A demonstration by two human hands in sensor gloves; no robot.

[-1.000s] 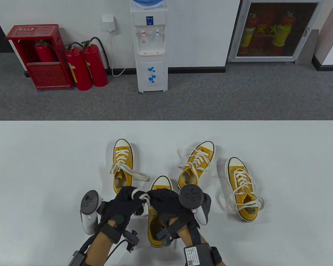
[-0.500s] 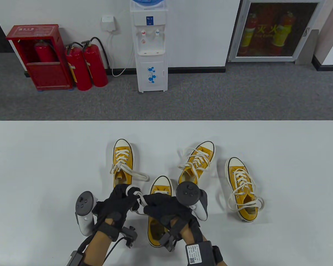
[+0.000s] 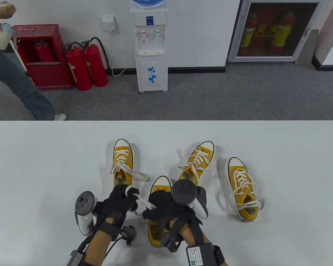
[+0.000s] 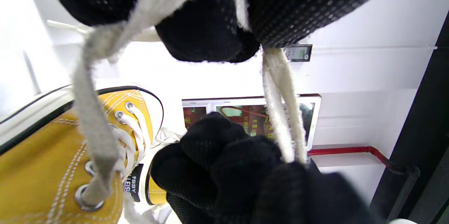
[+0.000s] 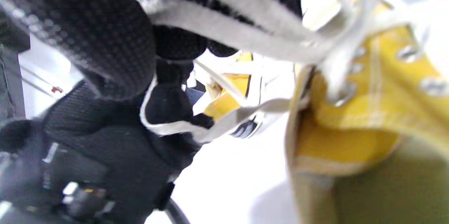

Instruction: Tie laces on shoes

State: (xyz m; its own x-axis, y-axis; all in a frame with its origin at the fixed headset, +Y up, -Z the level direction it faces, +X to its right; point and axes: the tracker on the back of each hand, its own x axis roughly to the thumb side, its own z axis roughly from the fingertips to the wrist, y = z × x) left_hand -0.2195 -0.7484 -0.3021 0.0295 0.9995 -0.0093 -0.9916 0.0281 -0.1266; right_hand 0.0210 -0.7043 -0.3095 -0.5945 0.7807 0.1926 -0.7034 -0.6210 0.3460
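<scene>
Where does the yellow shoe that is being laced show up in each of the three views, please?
Table view: the yellow shoe lies bottom centre, mostly under both hands.
Left wrist view: lower left, eyelets and toe cap showing.
Right wrist view: right side, blurred, close up.
Shared landmark: the white lace stretched between the left hand and the right hand.

Nearest shoe (image 3: 158, 191): yellow woven canvas, matt, with pale contrast stitching; toe cap smooth white rubber; eyelets (image 4: 84, 197) bright metal. Lace (image 4: 277, 111): flat off-white woven cotton, fuzzy at its edges. Left hand (image 3: 119, 201) and right hand (image 3: 166, 207): black knit mesh gloves, matt, with a fine dotted texture. Trackers (image 3: 84, 212): smooth plastic, dark grey over white, slight sheen. Surface (image 3: 44, 155): smooth, matt, pale grey-white.
</scene>
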